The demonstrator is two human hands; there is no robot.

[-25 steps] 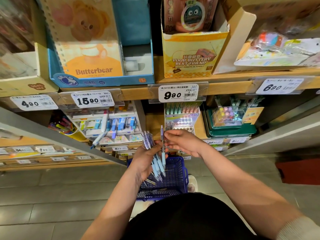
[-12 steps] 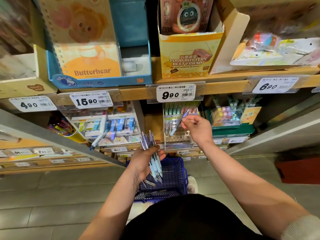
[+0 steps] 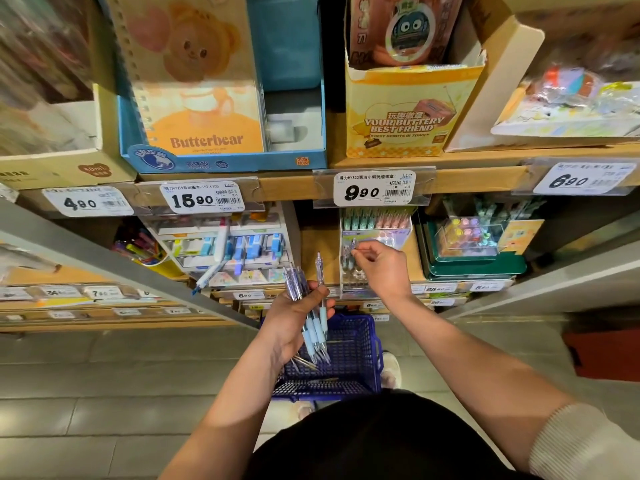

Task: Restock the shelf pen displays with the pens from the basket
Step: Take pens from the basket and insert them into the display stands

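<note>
Your left hand [image 3: 294, 320] gripping a pen bundle [image 3: 313, 329] above the blue basket [image 3: 356, 344], right hand [image 3: 384, 268] pinching one pen [image 3: 353, 244] at the clear pen display [image 3: 381, 233]

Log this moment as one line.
left hand: grips pens | right hand: pinches pen in display | basket: below hands

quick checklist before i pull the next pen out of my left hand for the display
1. Left hand grips the pen bundle: ok.
2. Right hand free for another pen: not ok, it pinches the top of a single pen at the clear display.
3. Single pen seated in a slot: cannot tell.
4. Raised pen stands above the bundle, easy to pick: ok.
5. Basket below the hands: ok.
</note>
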